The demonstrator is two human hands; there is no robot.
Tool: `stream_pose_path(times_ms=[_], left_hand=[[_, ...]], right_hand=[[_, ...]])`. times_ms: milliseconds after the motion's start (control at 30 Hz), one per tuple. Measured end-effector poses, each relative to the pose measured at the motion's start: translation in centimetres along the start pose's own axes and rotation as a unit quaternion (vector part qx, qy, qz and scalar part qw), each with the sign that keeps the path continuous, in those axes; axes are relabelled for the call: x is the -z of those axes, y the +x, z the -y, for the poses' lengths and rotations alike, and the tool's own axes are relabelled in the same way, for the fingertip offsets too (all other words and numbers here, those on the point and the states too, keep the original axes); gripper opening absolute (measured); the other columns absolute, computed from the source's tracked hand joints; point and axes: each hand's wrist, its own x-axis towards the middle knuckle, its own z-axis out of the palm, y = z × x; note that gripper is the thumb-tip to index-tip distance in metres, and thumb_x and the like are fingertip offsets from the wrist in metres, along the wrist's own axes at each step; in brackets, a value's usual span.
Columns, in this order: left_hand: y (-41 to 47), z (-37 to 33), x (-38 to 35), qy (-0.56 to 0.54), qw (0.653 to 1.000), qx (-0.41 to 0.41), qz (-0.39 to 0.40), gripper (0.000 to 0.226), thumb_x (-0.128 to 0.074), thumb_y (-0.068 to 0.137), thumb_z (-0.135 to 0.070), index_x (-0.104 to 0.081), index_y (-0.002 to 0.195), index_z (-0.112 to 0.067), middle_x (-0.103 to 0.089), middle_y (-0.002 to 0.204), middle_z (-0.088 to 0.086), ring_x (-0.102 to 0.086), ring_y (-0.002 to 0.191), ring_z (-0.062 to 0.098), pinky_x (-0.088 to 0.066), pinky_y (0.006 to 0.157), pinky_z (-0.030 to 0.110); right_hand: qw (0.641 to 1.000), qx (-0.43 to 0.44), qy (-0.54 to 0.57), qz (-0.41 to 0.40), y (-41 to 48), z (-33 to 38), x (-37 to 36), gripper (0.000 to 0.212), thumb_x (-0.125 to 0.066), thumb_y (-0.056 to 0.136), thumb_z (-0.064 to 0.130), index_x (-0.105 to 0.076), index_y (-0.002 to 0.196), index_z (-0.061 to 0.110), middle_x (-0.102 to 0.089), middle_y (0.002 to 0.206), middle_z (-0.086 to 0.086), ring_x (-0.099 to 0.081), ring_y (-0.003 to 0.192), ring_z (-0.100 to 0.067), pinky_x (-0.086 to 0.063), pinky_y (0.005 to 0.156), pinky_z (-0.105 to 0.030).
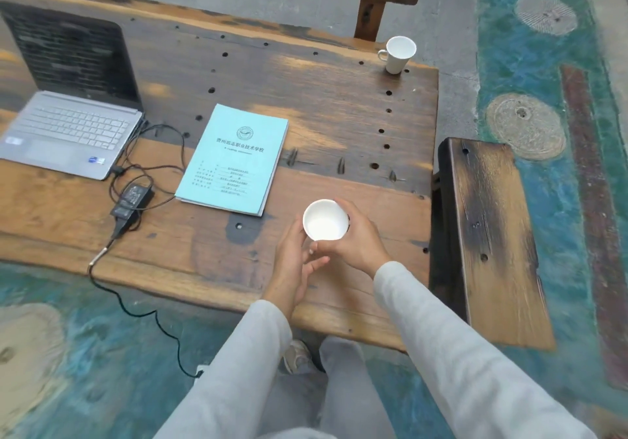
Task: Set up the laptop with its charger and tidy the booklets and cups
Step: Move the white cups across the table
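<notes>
White porcelain, smooth and plain with no pattern: the cup (325,220) is seen from above, its round rim and bare inside facing the camera, held over the near part of the wooden table (339,115). The right hand (360,238) has its grip curled round the cup's right side and far rim. The left hand (292,258) has a loose, wide grip, fingers nearly straight and reaching under the cup, thumb close along its left side; whether it bears any weight I cannot tell.

Two cups in all: the second cup (397,54), also white and with a small handle on its left, stands upright at the far right corner of the table, well apart from the first.

One stack of light-blue booklets (234,160) lies flat mid-table, printed with a round emblem and dark text; layered edges show more than one, the exact number unclear.

One silver laptop (68,132) sits open at the left, screen dark. One black charger brick (134,195) lies between laptop and booklets, its cable (163,166) looping to the laptop's right edge.
</notes>
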Motion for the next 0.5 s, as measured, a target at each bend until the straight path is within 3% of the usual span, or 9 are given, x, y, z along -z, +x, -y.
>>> stream_pose_path(times_ms=[100, 167, 300, 500], left_hand=[[-1.1, 1.5, 1.7, 0.008, 1.000, 0.009, -0.007, 0.028, -0.052, 0.098, -0.050, -0.069, 0.109, -0.031, -0.078, 0.095, -0.019, -0.072, 0.096, 0.016, -0.063, 0.074, 0.037], [-1.8, 2.5, 2.5, 0.024, 1.000, 0.011, -0.016, 0.033, -0.050, 0.099, -0.053, -0.066, 0.117, -0.031, -0.077, 0.107, -0.011, -0.072, 0.103, 0.017, -0.063, 0.078, 0.041], [-2.5, 4.4, 3.9, 0.068, 0.997, 0.025, -0.025, 0.048, -0.044, 0.100, -0.060, -0.059, 0.132, -0.028, -0.067, 0.129, 0.003, -0.068, 0.113, 0.023, -0.062, 0.079, 0.041], [-2.5, 6.1, 4.9, 0.135, 0.988, 0.063, -0.029, 0.053, -0.036, 0.097, -0.069, -0.055, 0.135, -0.038, -0.066, 0.132, -0.006, -0.064, 0.117, 0.018, -0.055, 0.089, 0.040]], right_hand=[[1.000, -0.012, -0.007, 0.014, -1.8, -0.4, -1.3, 0.091, -0.091, 0.045, 0.039, -0.053, 0.128, 0.040, -0.059, 0.120, 0.015, -0.054, 0.112, -0.011, -0.041, 0.085, -0.021], [0.999, -0.026, -0.010, 0.023, -2.9, -0.7, -2.1, 0.091, -0.089, 0.043, 0.042, -0.052, 0.126, 0.042, -0.060, 0.121, 0.013, -0.055, 0.112, -0.013, -0.041, 0.083, -0.023], [0.997, -0.050, -0.026, 0.043, -4.6, -2.3, -3.4, 0.099, -0.090, 0.045, 0.042, -0.050, 0.135, 0.035, -0.059, 0.129, 0.010, -0.052, 0.118, -0.015, -0.041, 0.094, -0.029], [0.994, -0.083, -0.027, 0.068, -5.9, -3.7, -4.4, 0.103, -0.092, 0.050, 0.032, -0.046, 0.141, 0.031, -0.056, 0.136, 0.003, -0.050, 0.123, -0.020, -0.039, 0.094, -0.030]])
